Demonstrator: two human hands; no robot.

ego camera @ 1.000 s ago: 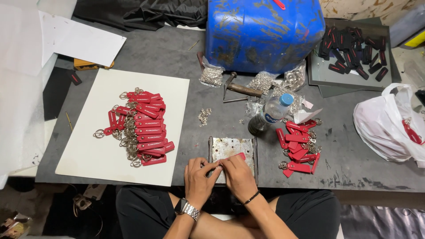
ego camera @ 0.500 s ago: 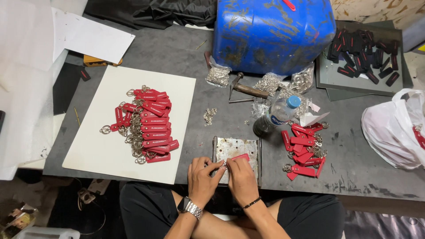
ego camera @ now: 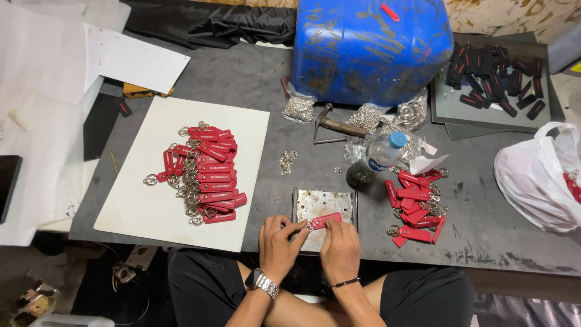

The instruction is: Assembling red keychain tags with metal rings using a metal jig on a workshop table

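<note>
— Grey tabletop is seen from above; what is held, and where?

— One red key tag is pinched between both hands over the rusty metal plate at the near edge. The left hand is closed on the tag's ring end, the right hand on its red strap.

— What is changed since the earlier frames?

— Little is changed: the hands are kept on the same tag over the plate. The view is shifted slightly, nothing else.

— How are edges and open room laid out?

— A white board with a stack of finished red tags is set to the left, a loose red pile just right of the plate. A bottle and hammer are placed behind, before the blue drum. A white bag is kept far right. Bare surface is left between board and plate.
</note>
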